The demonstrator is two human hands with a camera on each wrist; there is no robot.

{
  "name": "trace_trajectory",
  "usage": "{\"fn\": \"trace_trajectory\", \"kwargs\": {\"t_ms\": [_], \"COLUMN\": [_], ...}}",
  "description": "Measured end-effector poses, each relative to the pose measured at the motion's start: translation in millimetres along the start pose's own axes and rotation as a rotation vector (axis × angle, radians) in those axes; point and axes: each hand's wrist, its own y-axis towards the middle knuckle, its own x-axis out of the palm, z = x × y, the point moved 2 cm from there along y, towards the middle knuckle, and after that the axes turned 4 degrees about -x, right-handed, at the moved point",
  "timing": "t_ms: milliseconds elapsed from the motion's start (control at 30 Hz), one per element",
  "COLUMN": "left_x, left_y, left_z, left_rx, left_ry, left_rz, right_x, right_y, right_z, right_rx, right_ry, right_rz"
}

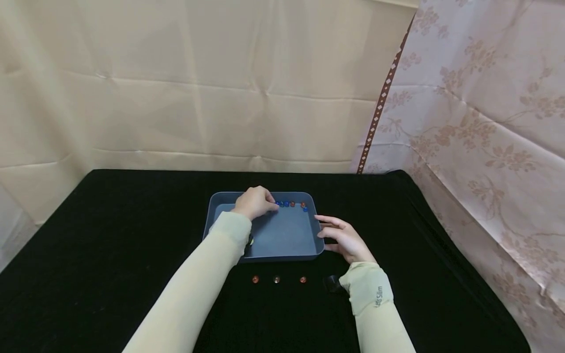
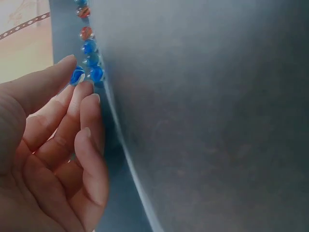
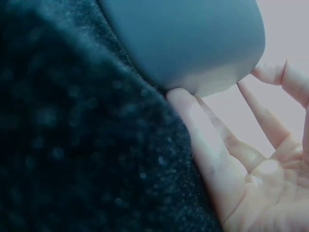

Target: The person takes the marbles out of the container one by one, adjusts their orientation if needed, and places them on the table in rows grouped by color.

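A grey-blue rectangular tray holds a line of blue and orange marbles along its far wall. Over that wall my left hand pinches a blue marble between thumb and fingertips, close beside the end of the line. In the left wrist view another blue marble and an orange marble belong to that line. My right hand has its fingers spread against the tray's right side. The right wrist view shows its fingertips at the tray's outer wall.
In front of the tray, an orange marble, a clear-looking marble and a second orange marble lie spaced apart on the black cloth. A cream curtain hangs behind the table, with a floral cloth at right.
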Motion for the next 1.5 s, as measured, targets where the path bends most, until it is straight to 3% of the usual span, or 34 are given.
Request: {"fn": "trace_trajectory", "kwargs": {"t_ms": [233,467,800,1500], "left_x": [-7.4,-17.3,-34.7,-46.5], "left_y": [-1.8,-11.2,-29.8,-63.4], "left_z": [4.2,15.8,32.5,54.8], "left_rx": [0.004,0.06,0.152,0.271], "left_ry": [-0.076,-0.132,-0.144,-0.121], "left_rz": [0.005,0.015,0.034,0.009], "right_x": [0,0,0,-1], "right_y": [0.3,0.6,-0.8,-1.6], "right_z": [1,1,0,-1], "right_rx": [-0.002,-0.008,-0.006,-0.008], "right_ry": [0.004,-0.01,-0.009,-0.002], "right_rz": [-0.003,-0.003,-0.015,-0.026]}}
